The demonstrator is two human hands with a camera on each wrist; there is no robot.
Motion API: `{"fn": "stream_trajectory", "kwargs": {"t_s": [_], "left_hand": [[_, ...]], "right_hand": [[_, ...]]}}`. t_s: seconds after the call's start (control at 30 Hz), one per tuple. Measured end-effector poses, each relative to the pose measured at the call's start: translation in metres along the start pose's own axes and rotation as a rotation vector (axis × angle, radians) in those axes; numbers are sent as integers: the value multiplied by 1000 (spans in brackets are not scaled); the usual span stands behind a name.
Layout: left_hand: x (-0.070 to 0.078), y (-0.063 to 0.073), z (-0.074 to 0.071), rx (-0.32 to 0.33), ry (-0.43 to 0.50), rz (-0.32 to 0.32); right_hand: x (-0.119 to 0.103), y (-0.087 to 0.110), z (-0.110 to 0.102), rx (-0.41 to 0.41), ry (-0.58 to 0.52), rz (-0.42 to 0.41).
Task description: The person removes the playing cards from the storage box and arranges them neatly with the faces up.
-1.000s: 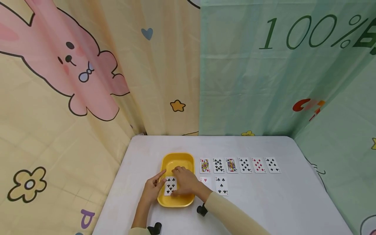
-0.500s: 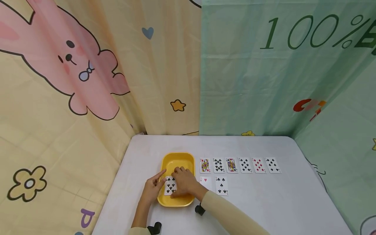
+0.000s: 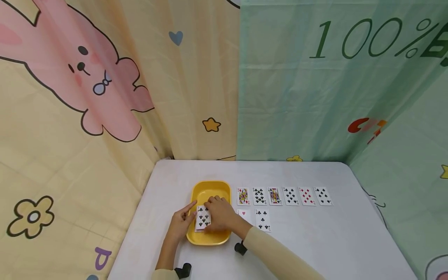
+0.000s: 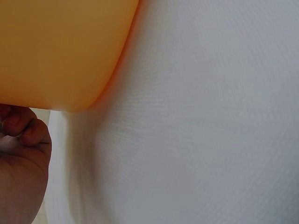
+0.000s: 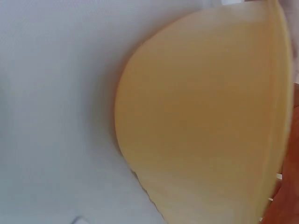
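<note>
Inside the yellow tray lies a stack of playing cards, its top card a club card facing up. Under its lower edge shows a sliver of another card. My right hand reaches into the tray and pinches the top card at its right side; the back of the hand hides the fingertips. At the tray's left side my left hand grips the rim, index finger stretched along it and thumb close to the card's left edge. In the left wrist view, curled fingers sit below the tray wall.
Right of the tray, several face-up cards form a row, from a queen to a spade card. Below lie a heart card, partly covered by the right forearm, and a club card. Curtains stand behind the white table.
The top card has shifted slightly upward, exposing a card edge beneath it. My right hand stays over the stack with little movement, and my left hand keeps its place at the rim.
</note>
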State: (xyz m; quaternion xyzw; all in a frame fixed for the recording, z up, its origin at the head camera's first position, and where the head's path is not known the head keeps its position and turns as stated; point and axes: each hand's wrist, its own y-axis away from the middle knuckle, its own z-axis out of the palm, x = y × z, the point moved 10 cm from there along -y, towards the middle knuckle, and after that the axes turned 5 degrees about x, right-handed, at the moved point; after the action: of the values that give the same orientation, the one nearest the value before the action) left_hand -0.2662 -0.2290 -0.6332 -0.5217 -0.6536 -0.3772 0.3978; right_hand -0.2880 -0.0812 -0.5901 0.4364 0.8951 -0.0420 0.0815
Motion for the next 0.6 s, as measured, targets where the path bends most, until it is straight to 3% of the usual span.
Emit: {"fn": "stream_trajectory", "kwargs": {"t_s": [0.3, 0.6], "left_hand": [[-1, 2, 2, 15, -20, -40], [0, 2, 1, 13, -29, -50]], "right_hand": [[25, 20, -40, 98, -53, 17], [67, 56, -74, 190, -158, 86]]}}
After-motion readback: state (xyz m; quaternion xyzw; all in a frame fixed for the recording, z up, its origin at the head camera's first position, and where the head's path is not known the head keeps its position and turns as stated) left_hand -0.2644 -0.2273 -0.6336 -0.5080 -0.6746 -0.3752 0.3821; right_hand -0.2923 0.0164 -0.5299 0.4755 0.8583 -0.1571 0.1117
